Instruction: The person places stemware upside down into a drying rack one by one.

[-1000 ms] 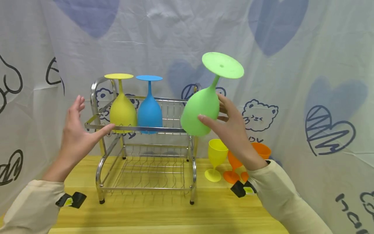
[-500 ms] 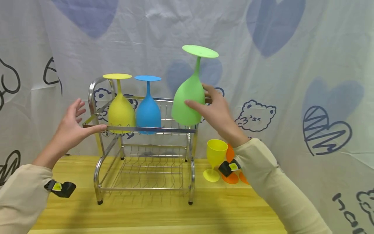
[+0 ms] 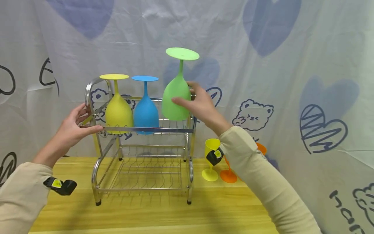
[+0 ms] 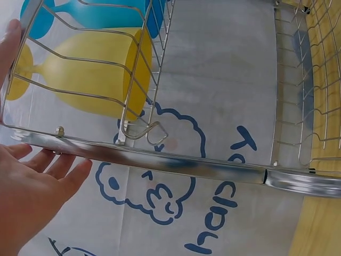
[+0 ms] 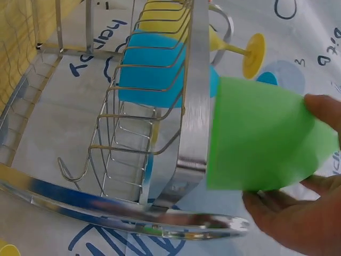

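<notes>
Light green and matte, a stemmed goblet point(image 3: 176, 102) hangs upside down in the grasp of the right hand point(image 3: 201, 105), its round foot on top and its rim just above the upper tier of a shiny two-tier metal wire rack point(image 3: 172, 130). The right hand's grip is closed about the bowl, thumb on the near side and fingers round the far side. The goblet is over the rack's right end, just beside a blue goblet point(image 3: 146, 113) that stands inverted in the upper tier. To the left of that one, a yellow goblet point(image 3: 118, 112) is also inverted in the same tier.

The left hand point(image 3: 70, 131) has its grip on the rack's left end: the thumb lies along the front rail, and the fingertips touch the side frame.

The rack stands on a yellow wood-grain tabletop point(image 3: 140, 214). To its right, a second yellow goblet point(image 3: 209, 175) stands upright on its foot, partly hidden by a black wrist device point(image 3: 214, 157). Next to it is an orange goblet point(image 3: 229, 176), mostly covered by the beige right sleeve point(image 3: 257, 175); another orange rim point(image 3: 261, 149) shows beyond the sleeve. White fabric with blue hearts point(image 3: 175, 26) hangs behind everything.
</notes>
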A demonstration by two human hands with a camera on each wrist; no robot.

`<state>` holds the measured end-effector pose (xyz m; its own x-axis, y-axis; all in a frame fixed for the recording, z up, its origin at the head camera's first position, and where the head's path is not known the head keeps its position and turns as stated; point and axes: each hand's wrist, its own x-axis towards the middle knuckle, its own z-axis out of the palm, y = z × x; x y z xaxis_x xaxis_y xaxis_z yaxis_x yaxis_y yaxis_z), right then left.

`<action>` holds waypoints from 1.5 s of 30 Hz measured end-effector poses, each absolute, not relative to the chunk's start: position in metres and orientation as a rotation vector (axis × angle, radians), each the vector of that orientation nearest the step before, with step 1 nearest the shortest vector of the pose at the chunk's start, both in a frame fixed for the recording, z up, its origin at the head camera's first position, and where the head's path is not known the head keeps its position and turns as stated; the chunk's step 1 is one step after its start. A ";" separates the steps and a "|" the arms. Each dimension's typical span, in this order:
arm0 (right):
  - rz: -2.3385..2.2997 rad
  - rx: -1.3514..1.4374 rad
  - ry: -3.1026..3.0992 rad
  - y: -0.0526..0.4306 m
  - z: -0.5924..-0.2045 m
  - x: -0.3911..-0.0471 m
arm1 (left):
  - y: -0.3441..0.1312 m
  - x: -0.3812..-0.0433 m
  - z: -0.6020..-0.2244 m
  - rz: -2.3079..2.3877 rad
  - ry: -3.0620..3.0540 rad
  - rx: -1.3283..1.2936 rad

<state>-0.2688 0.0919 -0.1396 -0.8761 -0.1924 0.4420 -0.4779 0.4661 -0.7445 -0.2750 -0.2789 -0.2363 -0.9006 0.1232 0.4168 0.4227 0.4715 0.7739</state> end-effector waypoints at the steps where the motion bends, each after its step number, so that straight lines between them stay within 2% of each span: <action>1: 1.356 0.559 -2.447 0.090 -0.139 -0.270 | -0.279 -0.275 -0.237 -1.401 -2.414 -0.470; 31: 1.116 0.183 -2.742 0.049 -0.156 -0.301 | -0.281 -0.273 -0.239 -1.407 -2.392 -0.477; 45: 0.912 0.169 -2.877 0.046 -0.159 -0.306 | -0.280 -0.271 -0.240 -1.412 -2.400 -0.467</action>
